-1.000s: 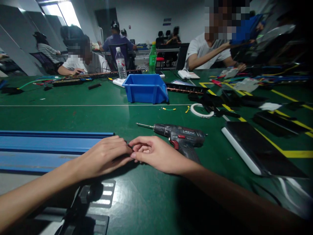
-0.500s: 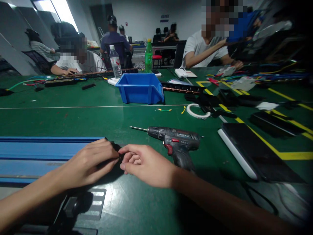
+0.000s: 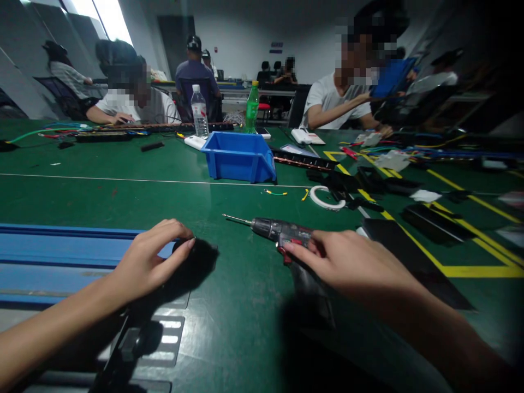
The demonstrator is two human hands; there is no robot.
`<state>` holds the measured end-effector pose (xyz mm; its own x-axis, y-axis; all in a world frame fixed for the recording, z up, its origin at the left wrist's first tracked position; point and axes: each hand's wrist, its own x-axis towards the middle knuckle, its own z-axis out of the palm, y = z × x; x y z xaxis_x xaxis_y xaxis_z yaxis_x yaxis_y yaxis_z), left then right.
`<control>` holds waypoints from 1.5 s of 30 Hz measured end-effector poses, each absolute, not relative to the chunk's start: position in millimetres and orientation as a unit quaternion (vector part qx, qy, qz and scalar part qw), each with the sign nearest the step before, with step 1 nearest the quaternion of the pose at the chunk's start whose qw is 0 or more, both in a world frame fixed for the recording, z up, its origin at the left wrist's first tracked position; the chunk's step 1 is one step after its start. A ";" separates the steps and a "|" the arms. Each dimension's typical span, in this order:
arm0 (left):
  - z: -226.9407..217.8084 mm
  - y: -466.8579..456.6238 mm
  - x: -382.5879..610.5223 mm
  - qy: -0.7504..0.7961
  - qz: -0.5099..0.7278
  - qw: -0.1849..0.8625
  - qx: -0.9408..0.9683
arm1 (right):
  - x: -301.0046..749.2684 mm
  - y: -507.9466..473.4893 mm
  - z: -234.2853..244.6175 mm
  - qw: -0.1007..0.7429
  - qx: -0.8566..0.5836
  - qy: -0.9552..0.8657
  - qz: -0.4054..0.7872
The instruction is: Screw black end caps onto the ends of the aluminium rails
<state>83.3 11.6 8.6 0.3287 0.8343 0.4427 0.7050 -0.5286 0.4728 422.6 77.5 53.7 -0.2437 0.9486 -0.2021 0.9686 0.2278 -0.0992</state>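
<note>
My left hand (image 3: 147,261) rests at the right end of a long blue rail (image 3: 65,256) on the green table (image 3: 123,202). Its thumb and fingers pinch a small dark part that I cannot make out against the rail's end. My right hand (image 3: 347,262) lies over the body of a grey and red cordless drill (image 3: 274,229), fingers curled round it near the red trigger. The drill lies on its side with its bit pointing left.
A blue bin (image 3: 239,156) stands behind the drill, with a white ring (image 3: 325,197) and short wires to its right. Black panels (image 3: 434,224) lie at the right over yellow floor-tape lines. A black clamp on a grey plate (image 3: 135,338) sits near me. Several people sit at the far side.
My right hand has left the spot beside my left hand and moved right onto the drill. My left hand stays pinched at the rail's end.
</note>
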 end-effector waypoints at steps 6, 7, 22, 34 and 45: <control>9.0 11.0 82.3 0.481 0.337 0.107 0.802 | 446.7 73.9 26.2 0.066 0.603 0.760 -0.233; 9.1 11.0 82.3 0.481 0.338 0.106 0.802 | 447.2 72.8 22.4 0.046 0.593 0.760 -0.264; 7.7 14.8 83.4 0.490 0.366 0.092 0.786 | 455.2 67.7 -20.1 -0.231 0.579 0.619 -0.477; 7.8 14.7 85.1 0.516 0.372 0.062 0.769 | 449.4 56.3 -6.0 -0.388 0.257 0.297 -0.834; 9.7 20.8 76.3 0.567 0.381 0.115 0.721 | 442.1 60.2 -15.3 -0.428 0.236 0.297 -0.820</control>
<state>76.3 20.8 9.7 0.0675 0.9055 0.4190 0.7302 -0.3311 0.5977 442.1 60.2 -15.3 -0.5231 0.8419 -0.1323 -0.5615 -0.4572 -0.6896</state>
